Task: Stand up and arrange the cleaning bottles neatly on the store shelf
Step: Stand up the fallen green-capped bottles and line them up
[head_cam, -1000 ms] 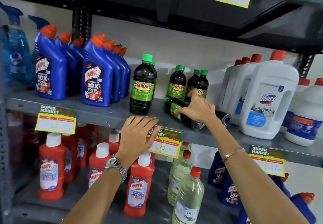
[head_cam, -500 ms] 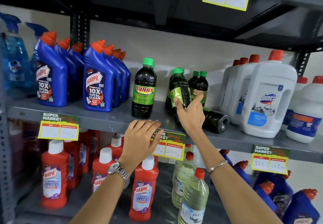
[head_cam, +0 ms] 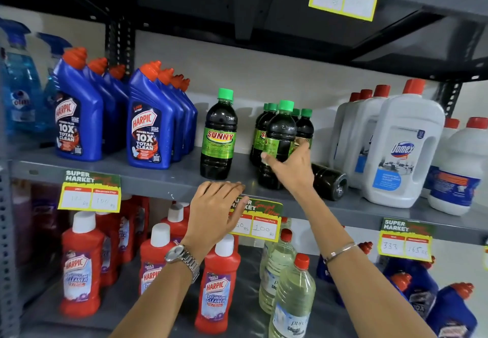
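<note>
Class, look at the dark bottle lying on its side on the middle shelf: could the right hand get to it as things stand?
Probably yes. The right hand grips an upright dark bottle just left of the fallen bottle, whose base faces the open shelf front, but must let go first.

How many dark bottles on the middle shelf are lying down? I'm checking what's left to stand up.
1. A dark bottle lies on its side between the right hand, which grips an upright dark bottle, and the white Domex jug. Others may be hidden behind.

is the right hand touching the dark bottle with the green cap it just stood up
Touching. The head view shows the right hand wrapped around the lower body of the upright dark bottle, fingers pressed over its label with no gap.
</note>
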`<state>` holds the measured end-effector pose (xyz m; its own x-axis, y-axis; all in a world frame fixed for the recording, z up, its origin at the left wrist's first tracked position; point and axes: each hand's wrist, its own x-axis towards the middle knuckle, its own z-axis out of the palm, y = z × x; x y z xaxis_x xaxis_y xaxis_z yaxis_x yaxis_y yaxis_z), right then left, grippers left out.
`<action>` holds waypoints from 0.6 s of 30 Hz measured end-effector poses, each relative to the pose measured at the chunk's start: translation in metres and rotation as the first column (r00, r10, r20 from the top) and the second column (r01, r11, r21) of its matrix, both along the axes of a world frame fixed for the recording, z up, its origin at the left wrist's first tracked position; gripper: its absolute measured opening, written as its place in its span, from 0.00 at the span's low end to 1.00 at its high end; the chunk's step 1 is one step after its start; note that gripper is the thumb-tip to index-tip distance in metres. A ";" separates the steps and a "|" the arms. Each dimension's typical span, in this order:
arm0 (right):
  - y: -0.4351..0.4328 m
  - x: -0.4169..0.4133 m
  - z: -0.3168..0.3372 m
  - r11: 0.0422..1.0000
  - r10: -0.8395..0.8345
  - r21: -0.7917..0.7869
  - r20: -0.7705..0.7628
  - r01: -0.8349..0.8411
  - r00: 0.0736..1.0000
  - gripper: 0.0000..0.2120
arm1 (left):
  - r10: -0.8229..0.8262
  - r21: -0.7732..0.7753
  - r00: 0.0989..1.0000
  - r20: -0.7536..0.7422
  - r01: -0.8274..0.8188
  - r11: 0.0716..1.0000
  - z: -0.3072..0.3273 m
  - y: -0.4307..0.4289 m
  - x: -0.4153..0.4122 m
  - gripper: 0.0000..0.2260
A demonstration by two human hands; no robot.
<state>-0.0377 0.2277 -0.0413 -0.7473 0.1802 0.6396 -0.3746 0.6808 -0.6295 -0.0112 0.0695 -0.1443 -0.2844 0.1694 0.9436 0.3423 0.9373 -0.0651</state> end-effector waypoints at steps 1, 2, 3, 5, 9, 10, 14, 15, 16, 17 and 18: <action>0.003 -0.001 0.007 1.000 0.007 -0.023 -0.025 -0.008 1.000 0.40 | -0.004 0.007 1.000 0.007 0.004 1.000 0.000 0.000 0.001 0.17; 0.007 -0.002 0.017 0.994 0.052 -0.097 -0.052 -0.057 0.997 0.37 | -0.011 0.011 1.000 0.012 0.011 1.000 0.001 0.000 0.001 0.17; 0.012 -0.003 0.028 0.961 0.147 -0.227 -0.055 -0.155 0.988 0.34 | -0.016 0.005 1.000 0.018 0.016 1.000 0.001 0.000 0.002 0.17; 0.019 -0.005 0.048 0.794 0.400 -0.494 -0.012 -0.354 0.916 0.30 | -0.010 -0.023 1.000 0.023 0.011 1.000 0.002 -0.002 0.002 0.17; 0.025 -0.012 0.066 0.832 0.498 -0.350 0.130 -0.430 0.858 0.22 | -0.008 -0.006 0.999 0.044 0.008 1.000 0.001 -0.002 0.002 0.15; 0.024 -0.014 0.066 0.844 0.488 -0.326 0.138 -0.426 0.862 0.20 | -0.014 0.008 0.999 0.047 0.014 1.000 0.001 -0.001 0.002 0.15; 0.020 -0.022 0.062 0.972 0.226 -0.073 0.042 -0.222 0.973 0.32 | -0.017 0.017 0.999 0.046 0.017 1.000 0.001 0.000 0.004 0.16; 0.019 -0.024 0.061 0.985 0.169 -0.022 0.016 -0.169 0.985 0.34 | -0.018 0.014 0.999 0.047 0.017 1.000 0.001 0.000 0.004 0.16; 0.018 -0.026 0.060 0.989 0.146 -0.012 0.004 -0.146 0.989 0.35 | -0.019 0.011 0.999 0.048 0.018 1.000 0.001 0.000 0.004 0.16; 0.017 -0.026 0.060 0.986 0.160 -0.050 0.012 -0.159 0.987 0.33 | -0.021 0.010 0.999 0.050 0.021 1.000 0.001 0.000 0.004 0.16; 0.017 -0.025 0.062 0.971 0.207 -0.127 0.021 -0.203 0.978 0.29 | -0.023 0.009 0.999 0.047 0.023 1.000 0.001 0.000 0.004 0.16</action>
<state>-0.0626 0.2445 0.0205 -0.7973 0.0970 0.5958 -0.4754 0.5075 -0.7187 -0.0069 0.0695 -0.1432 -0.3250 0.1688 0.9305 0.3663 0.9296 -0.0406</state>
